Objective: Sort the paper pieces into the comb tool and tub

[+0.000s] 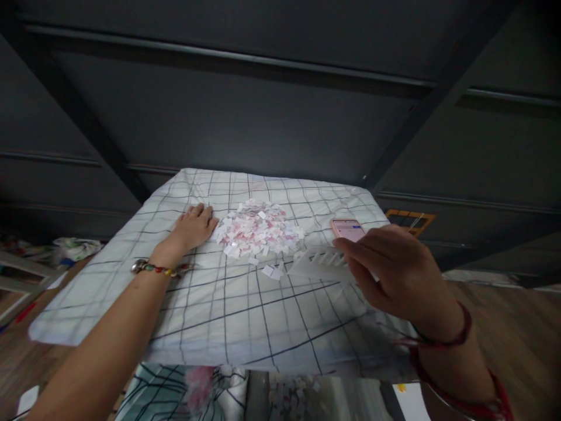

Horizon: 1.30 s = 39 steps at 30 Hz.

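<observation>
Mid-frame, a pile of paper scraps [259,230], probably light, easily scattered, best gathered from its edges. The left hand [191,228] lies flat beside it; frame right, the right hand [397,272] curls by a slotted white piece [310,266], hold unclear.

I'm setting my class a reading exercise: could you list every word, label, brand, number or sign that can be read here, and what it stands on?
No text can be read.
Phone: its lit screen shows faint lines and a small blue patch, too small and blurred to read.
Heap of paper bits: any print is too small to make out.
White sheet near the bottom edge: a yellow mark, no readable lettering.
</observation>
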Each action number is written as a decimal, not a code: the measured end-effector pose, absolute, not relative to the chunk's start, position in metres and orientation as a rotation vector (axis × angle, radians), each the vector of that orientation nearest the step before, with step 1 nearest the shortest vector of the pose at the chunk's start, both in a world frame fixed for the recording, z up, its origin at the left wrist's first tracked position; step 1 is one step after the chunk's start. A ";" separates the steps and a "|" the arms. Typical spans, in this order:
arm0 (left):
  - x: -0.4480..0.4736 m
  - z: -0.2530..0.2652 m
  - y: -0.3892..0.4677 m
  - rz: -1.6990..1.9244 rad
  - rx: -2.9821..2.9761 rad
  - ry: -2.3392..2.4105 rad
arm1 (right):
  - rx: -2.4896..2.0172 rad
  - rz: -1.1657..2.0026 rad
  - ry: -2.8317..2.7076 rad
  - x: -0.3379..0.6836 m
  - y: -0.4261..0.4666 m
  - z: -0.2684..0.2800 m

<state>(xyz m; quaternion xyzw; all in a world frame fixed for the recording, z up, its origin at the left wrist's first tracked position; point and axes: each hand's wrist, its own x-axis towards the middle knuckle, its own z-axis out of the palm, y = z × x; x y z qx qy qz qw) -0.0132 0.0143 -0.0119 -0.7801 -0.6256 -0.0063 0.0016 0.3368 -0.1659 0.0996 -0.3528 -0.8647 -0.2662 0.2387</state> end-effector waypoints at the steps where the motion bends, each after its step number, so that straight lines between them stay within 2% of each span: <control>1: -0.011 -0.010 0.012 -0.012 -2.432 -2.013 | -1.012 -0.745 -2.361 0.333 -0.172 0.098; 11: 0.001 0.004 0.001 -0.036 -2.428 -2.120 | -1.056 -0.566 -2.288 0.279 -0.220 0.089; 19: 0.005 0.009 -0.006 -0.055 -2.409 -2.159 | -1.254 -0.758 -2.242 0.278 -0.236 0.087; 39: 0.008 0.017 -0.015 -0.044 -2.442 -2.232 | -0.974 -0.369 -2.356 0.199 -0.262 0.090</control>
